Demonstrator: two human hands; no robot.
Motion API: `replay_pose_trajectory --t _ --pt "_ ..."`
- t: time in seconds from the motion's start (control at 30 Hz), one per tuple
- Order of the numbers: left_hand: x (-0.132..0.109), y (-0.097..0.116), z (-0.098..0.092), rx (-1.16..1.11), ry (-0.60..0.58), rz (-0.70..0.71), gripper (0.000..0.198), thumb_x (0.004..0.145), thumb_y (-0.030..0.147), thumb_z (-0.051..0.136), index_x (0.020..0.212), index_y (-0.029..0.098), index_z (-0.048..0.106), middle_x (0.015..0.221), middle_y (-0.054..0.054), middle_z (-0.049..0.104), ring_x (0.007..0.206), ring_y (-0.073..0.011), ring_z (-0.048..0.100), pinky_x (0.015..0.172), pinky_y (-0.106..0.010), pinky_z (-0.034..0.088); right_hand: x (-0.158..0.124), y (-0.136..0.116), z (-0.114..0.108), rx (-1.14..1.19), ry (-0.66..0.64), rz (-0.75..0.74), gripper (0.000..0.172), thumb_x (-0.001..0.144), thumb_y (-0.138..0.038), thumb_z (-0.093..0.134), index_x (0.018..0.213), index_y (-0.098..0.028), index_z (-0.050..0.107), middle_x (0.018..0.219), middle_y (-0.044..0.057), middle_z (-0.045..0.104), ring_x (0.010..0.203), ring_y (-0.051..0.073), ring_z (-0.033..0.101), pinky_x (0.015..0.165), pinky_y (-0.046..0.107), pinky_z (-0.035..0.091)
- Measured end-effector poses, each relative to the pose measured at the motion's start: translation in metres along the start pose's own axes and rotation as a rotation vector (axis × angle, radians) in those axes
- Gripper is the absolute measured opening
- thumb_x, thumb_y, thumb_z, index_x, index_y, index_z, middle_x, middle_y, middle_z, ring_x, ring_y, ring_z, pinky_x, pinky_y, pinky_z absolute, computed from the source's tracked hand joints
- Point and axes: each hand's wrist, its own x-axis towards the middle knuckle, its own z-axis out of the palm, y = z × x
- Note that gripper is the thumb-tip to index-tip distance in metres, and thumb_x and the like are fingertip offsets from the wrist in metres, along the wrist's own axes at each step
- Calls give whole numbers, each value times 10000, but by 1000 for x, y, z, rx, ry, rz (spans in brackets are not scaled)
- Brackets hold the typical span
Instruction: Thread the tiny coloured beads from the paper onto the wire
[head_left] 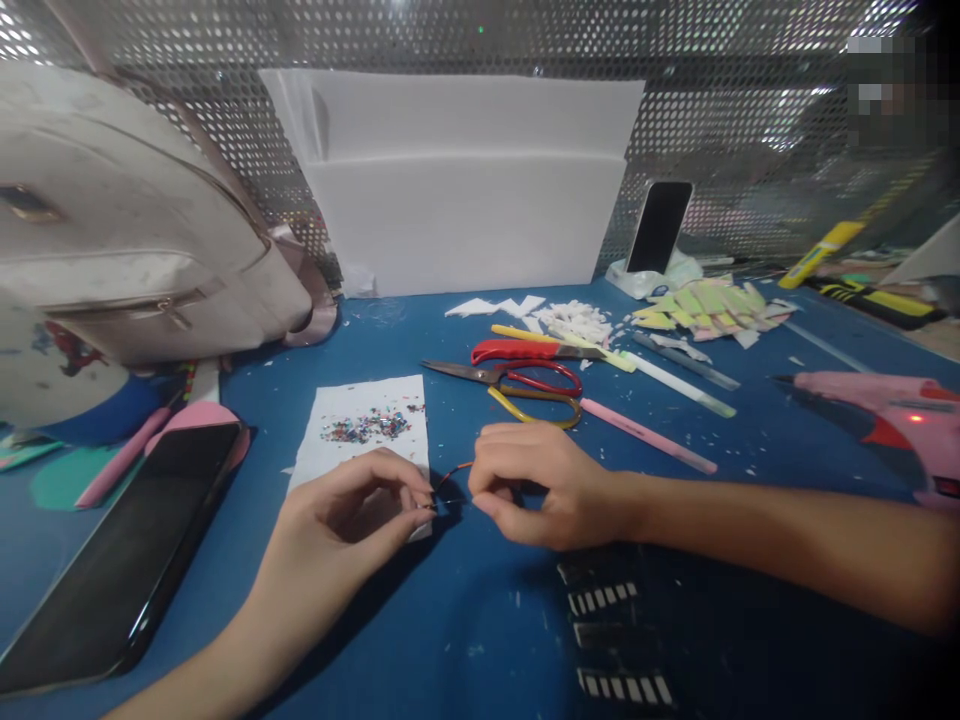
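My left hand [360, 510] is closed in a pinch on a tiny dark piece at its fingertips, too small to make out. Facing it, my right hand [536, 485] has its fingers curled and pinches a fine thread that stretches across the short gap. A thin orange-brown cord [454, 468] arcs between the two hands; where it ends is hidden by the fingers. Behind my left hand lies a white paper sheet [322, 405] bearing a scatter of small multicoloured beads or sequins [371, 427]. Just beyond my right hand rest scissors [517, 380] with red and yellow handles.
A black phone [127, 560] lies left, near a pale backpack [135, 220]. Beyond the scissors are a red-handled cutter [517, 350], a pink pen [649, 435] and white scraps [577, 322]. A pink glue gun [877, 400] lies right; another phone [660, 225] stands upright behind.
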Motion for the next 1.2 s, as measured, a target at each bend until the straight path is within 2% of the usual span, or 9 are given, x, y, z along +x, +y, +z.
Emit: replay_pose_trajectory --t 0.3,0.47,0.83,1.07,1.2 --pt "0 0 -1 -9 -7 -10 67 779 159 674 794 223 666 768 -25 650 749 -168 637 674 -281 574 2 -2 0 -15 -6 -3 148 833 -132 481 698 -190 476 607 -31 457 590 98 406 598 234 365" --pt "0 1 0 -32 -15 1 95 776 147 675 786 241 667 756 -6 646 733 -148 631 661 -251 563 2 0 1 -19 -18 -2 141 840 -135 495 711 -191 485 612 -36 455 597 94 408 613 233 369" --pt "-1 3 4 90 -65 20 95 770 159 690 750 251 697 730 9 701 693 -140 651 623 -228 533 1 3 2 -68 -134 -52 113 862 -159 532 750 -175 529 616 -35 495 632 102 396 618 238 356" --pt "-3 5 6 94 -61 -5 84 759 174 713 700 229 690 674 22 698 642 -122 647 597 -199 518 0 6 1 -69 -229 -2 87 912 -249 560 898 -168 588 742 5 589 755 129 488 679 248 389" --pt "-5 7 7 167 -70 45 93 761 165 722 696 213 676 664 32 689 624 -103 629 581 -175 496 0 7 1 -54 -227 -73 94 934 -234 530 937 -174 603 799 21 602 776 138 488 711 258 394"
